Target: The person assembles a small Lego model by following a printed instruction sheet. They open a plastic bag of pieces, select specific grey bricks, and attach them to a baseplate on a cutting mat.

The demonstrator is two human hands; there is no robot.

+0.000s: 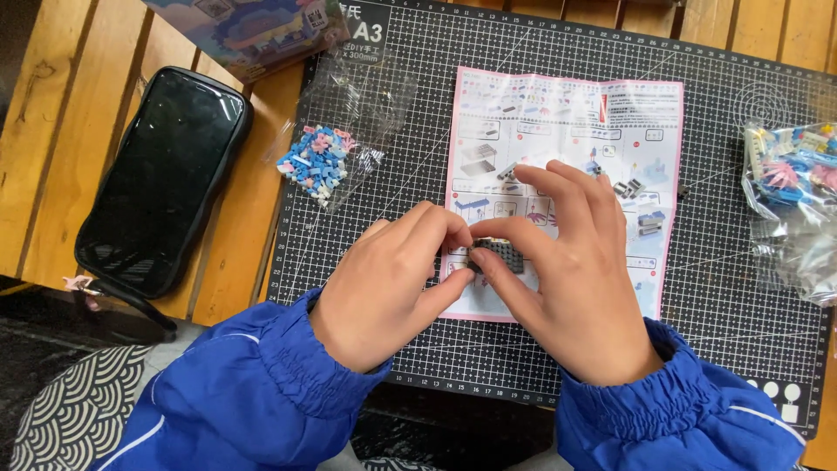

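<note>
Hands meet at frame centre: left hand (pixel 388 283) and right hand (pixel 567 279) both pinch a small dark studded plate (pixel 499 255) over the instruction sheet (pixel 567 122). Loose blue and pink bricks (pixel 316 163) lie upper left.

Blue elastic-cuffed sleeves (pixel 261 384), seemingly white-piped

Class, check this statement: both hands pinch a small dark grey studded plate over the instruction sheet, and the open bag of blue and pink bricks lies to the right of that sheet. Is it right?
Not quite. The head view shows the left hand and right hand pinching the dark grey studded plate over the instruction sheet, but the open bag of blue and pink bricks lies to the left of that sheet.
</note>
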